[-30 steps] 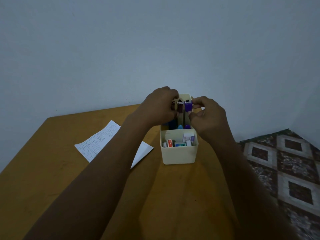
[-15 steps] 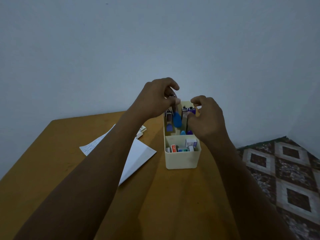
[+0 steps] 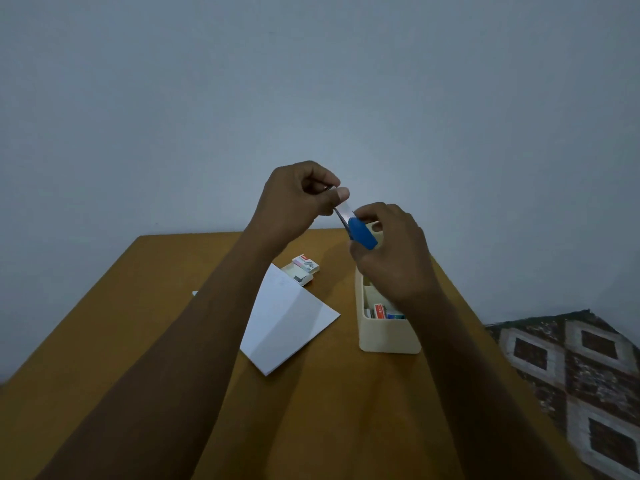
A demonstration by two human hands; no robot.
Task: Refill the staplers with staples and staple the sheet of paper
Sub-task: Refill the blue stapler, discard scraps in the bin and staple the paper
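Observation:
Both hands hold a small blue stapler (image 3: 361, 232) in the air above the far end of the cream organiser box (image 3: 388, 336). My left hand (image 3: 296, 199) pinches its metal upper end between thumb and fingers. My right hand (image 3: 391, 251) grips its blue lower end. A folded white sheet of paper (image 3: 282, 322) lies on the wooden table (image 3: 329, 410), left of the box. Two small staple boxes (image 3: 302, 269) lie beyond the paper, one of them open.
The organiser's near compartment holds several small staple boxes (image 3: 380, 311); my right hand hides its far compartments. The table's far edge meets a plain wall. A patterned tiled floor (image 3: 588, 368) shows past the table's right edge.
My hands have lifted the blue stapler out of the organiser box and now hold it above it. The view has tilted, so the paper and staple boxes show more fully.

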